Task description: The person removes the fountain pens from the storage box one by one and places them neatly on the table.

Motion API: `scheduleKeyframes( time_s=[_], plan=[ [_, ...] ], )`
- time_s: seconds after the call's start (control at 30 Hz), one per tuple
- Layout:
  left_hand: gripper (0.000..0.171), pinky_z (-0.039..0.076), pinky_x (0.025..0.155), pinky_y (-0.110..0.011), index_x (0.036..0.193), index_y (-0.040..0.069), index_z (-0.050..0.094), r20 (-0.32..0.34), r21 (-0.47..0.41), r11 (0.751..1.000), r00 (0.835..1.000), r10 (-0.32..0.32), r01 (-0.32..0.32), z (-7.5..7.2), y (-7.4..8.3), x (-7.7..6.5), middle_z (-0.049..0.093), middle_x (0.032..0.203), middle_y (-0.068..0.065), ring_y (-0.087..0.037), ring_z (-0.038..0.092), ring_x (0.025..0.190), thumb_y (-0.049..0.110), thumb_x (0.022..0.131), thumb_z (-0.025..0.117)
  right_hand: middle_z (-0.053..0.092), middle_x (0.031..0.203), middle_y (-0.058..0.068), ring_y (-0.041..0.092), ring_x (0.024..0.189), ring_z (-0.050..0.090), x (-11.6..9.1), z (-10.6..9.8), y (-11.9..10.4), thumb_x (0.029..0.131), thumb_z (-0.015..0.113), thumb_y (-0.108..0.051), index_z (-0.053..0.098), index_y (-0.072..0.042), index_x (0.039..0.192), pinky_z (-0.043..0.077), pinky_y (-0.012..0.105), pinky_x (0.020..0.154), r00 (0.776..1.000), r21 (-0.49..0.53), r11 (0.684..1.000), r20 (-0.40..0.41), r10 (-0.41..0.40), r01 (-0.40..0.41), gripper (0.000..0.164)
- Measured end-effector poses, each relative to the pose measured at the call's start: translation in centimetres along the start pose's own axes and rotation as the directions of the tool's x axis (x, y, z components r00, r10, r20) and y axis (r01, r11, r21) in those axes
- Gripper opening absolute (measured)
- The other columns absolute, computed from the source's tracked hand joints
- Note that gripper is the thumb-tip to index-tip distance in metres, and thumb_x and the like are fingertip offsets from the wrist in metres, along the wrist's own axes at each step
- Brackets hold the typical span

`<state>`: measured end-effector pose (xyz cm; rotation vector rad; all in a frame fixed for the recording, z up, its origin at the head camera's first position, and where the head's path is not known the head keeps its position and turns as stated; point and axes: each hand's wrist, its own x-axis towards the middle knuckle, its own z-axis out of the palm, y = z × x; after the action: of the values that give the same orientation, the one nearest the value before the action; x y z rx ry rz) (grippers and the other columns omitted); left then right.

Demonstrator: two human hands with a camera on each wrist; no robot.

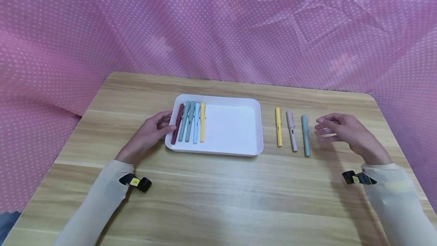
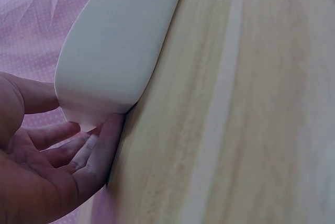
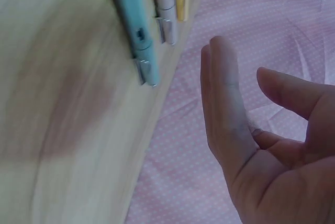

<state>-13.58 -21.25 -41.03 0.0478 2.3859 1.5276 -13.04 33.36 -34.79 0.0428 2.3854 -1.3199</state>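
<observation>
I wear long, plain cream sleeves (image 1: 99, 200). Near each cuff (image 1: 123, 166) shows a black strap (image 1: 126, 178) with a small black block (image 1: 145, 185) and a yellow label (image 1: 135, 182).

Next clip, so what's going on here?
A person's left hand grips the edge of a white tray, in which five pens lie side by side. Three more pens, yellow, lilac and teal, lie on the wooden table beside it. The right hand is near the teal one, holding nothing.
</observation>
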Motion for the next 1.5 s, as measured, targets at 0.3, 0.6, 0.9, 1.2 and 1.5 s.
scheduleKeyframes(
  time_s=[0.3,0.6,0.9,1.2,1.5],
  plan=[
    [0.062,0.037,0.104,-0.042,0.147,0.008,0.030,-0.002,-0.008,1.000,1.000,-0.004,0.004,0.1,0.0,0.1,0.048,0.133,-0.015,-0.029,0.046,0.122,0.021,0.094,0.060,0.056,0.120,0.030,0.019,0.097,0.066,0.3,0.5,-1.4,0.101,0.046,-0.030,0.040,0.013,0.131,0.054,0.038,0.083,0.999,0.005,0.999,0.003,-0.041,0.041,0.053],
    [0.064,0.039,0.103,-0.042,0.148,0.010,0.029,0.000,0.000,1.000,1.000,-0.011,0.011,0.0,-0.1,0.1,0.048,0.134,-0.014,-0.028,0.046,0.123,0.025,0.094,0.060,0.064,0.111,0.017,0.016,0.095,0.066,0.6,1.0,-3.1,0.098,0.052,-0.028,0.046,0.012,0.125,0.054,0.036,0.082,0.994,0.037,0.994,0.003,-0.105,0.105,0.049],
    [0.062,0.039,0.103,-0.042,0.148,0.010,0.029,0.001,-0.005,1.000,1.000,-0.028,0.028,0.2,0.5,-0.2,0.048,0.134,-0.013,-0.028,0.046,0.123,0.023,0.095,0.059,0.063,0.112,0.022,0.018,0.093,0.067,1.5,2.6,-5.5,0.096,0.056,-0.030,0.047,0.011,0.125,0.055,0.035,0.081,0.994,0.045,0.993,0.017,-0.109,0.109,0.050],
    [0.062,0.041,0.102,-0.041,0.148,0.012,0.030,-0.014,-0.004,0.999,0.999,-0.043,0.043,0.0,0.1,0.0,0.048,0.134,-0.012,-0.027,0.046,0.123,0.023,0.094,0.060,0.060,0.114,0.026,0.027,0.098,0.065,3.3,4.9,-8.2,0.094,0.060,-0.029,0.049,0.011,0.123,0.053,0.040,0.084,0.989,0.078,0.991,0.095,-0.117,0.109,0.050],
    [0.063,0.042,0.101,-0.041,0.148,0.012,0.030,-0.006,-0.019,0.999,0.999,-0.041,0.040,0.1,0.0,0.0,0.048,0.133,-0.011,-0.027,0.047,0.121,0.024,0.094,0.061,0.059,0.114,0.028,0.034,0.103,0.061,5.6,8.3,-10.6,0.094,0.060,-0.021,0.055,0.008,0.118,0.053,0.042,0.084,0.970,0.094,0.987,0.193,-0.146,0.130,0.037]
  ],
)
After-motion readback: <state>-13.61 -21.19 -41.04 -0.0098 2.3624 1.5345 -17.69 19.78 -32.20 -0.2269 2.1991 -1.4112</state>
